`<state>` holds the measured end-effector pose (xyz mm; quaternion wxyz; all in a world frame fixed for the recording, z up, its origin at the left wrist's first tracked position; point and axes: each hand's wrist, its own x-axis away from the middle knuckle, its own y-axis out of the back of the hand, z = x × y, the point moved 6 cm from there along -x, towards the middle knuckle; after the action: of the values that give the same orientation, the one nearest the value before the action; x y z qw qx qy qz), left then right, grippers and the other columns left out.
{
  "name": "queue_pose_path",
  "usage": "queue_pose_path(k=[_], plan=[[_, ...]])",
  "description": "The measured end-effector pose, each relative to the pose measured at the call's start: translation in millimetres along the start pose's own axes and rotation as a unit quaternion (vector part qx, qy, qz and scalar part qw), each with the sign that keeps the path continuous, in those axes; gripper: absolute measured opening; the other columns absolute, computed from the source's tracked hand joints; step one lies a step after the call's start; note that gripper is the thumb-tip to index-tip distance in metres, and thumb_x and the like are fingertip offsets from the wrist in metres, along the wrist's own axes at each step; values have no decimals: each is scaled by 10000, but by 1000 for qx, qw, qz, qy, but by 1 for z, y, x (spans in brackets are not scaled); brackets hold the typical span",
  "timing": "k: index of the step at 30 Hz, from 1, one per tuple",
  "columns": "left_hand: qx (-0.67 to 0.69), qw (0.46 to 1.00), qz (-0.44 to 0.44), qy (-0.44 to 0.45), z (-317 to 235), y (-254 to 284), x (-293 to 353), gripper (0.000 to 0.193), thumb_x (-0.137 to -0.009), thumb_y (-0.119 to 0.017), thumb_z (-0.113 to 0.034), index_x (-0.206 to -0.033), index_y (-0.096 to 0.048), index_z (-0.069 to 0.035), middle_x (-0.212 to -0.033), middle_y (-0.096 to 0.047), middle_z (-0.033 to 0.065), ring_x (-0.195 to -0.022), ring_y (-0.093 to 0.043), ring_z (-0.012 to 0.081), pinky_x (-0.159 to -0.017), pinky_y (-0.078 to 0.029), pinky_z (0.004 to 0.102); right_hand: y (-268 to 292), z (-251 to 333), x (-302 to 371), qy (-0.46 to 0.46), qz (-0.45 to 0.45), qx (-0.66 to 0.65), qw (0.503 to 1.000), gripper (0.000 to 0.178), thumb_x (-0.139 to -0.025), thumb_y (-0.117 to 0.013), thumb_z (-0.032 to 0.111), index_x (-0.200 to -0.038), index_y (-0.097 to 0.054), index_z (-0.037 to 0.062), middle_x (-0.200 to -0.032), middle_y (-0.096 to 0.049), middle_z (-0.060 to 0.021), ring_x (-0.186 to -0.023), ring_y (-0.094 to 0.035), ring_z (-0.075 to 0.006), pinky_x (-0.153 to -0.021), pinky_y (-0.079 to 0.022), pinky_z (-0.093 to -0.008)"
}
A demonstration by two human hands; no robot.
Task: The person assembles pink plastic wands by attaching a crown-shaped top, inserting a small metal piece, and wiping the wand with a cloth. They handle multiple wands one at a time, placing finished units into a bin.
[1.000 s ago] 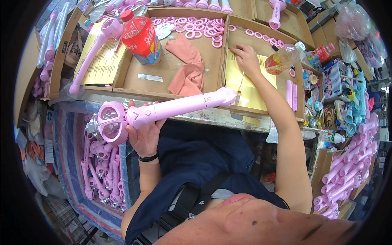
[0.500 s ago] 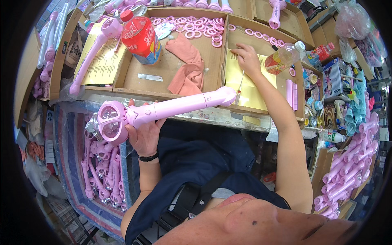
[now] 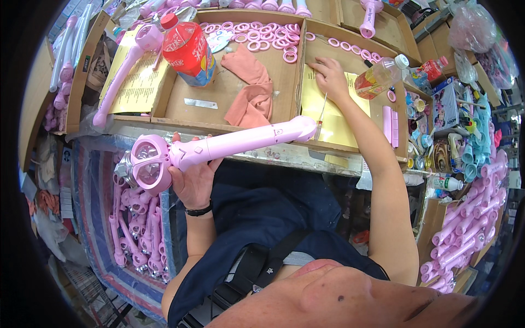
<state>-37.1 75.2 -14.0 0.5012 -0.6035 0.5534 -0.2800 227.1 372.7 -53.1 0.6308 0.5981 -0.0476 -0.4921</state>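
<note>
My left hand (image 3: pixel 192 183) is wrapped round a pink toy wand (image 3: pixel 229 145) near its round, clear-windowed head. The wand is held nearly level above the front edge of the bench, its handle pointing right. My right hand (image 3: pixel 331 79) lies on a yellow printed sheet (image 3: pixel 342 123) inside a cardboard tray, fingers stretched out and holding nothing visible. Just below that hand is a thin screwdriver (image 3: pixel 319 128), its shaft running up towards the wrist. Many pink rings (image 3: pixel 264 37) lie along the far side of the trays.
A red-capped bottle (image 3: pixel 188 52) and a salmon cloth (image 3: pixel 251 87) sit in the left tray (image 3: pixel 180 112). Another bottle (image 3: pixel 377 79) stands right of my right hand. Pink wands fill a striped bag (image 3: pixel 93 240) at lower left; pink tubes (image 3: pixel 465 229) are stacked at right.
My right hand has shifted very slightly left on the yellow sheet. My left hand and the toy wand stay in nearly the same place.
</note>
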Motion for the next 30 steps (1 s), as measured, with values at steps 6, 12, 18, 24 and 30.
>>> queue_pose_path(k=[6,12,18,24,30], plan=[[9,1000,-2,-2,0,1,1,695,-885,-603,-341,-1454,-233,-194,-1395,-389,146,-1364,-231,359,-1087,-153,624,2,-3,2,-18,-12,-24,999,269,-743,-532,89,-933,-716,136,-1139,-603,-98,-1089,-518,-296,-962,-417,-390],[6,1000,-1,-4,0,1,1,703,-885,-603,-341,-1457,-225,-185,-1397,-388,149,-1366,-222,369,-1088,-146,624,3,-5,3,-43,-12,-57,997,272,-742,-527,73,-916,-722,146,-1135,-607,-101,-1093,-517,-290,-960,-420,-380],[7,1000,-1,-4,0,1,1,704,-885,-601,-344,-1458,-224,-184,-1404,-386,152,-1373,-204,374,-1090,-139,622,2,-14,3,-84,-13,-123,989,285,-729,-495,52,-865,-732,136,-1143,-606,-108,-1099,-514,-287,-965,-413,-369],[7,1000,1,-2,0,1,1,701,-884,-603,-341,-1456,-229,-187,-1404,-388,149,-1372,-206,375,-1092,-132,621,2,-18,4,-84,-14,-130,988,269,-724,-493,55,-822,-733,127,-1138,-609,-106,-1079,-523,-285,-951,-422,-365],[-33,999,-36,-1,0,3,2,730,-861,-618,-403,-1451,-220,-241,-1372,-431,115,-1344,-274,370,-1082,-203,609,2,-16,3,-92,-10,-128,987,313,-731,-486,51,-938,-708,129,-1138,-603,-101,-1082,-523,-288,-947,-423,-373]])
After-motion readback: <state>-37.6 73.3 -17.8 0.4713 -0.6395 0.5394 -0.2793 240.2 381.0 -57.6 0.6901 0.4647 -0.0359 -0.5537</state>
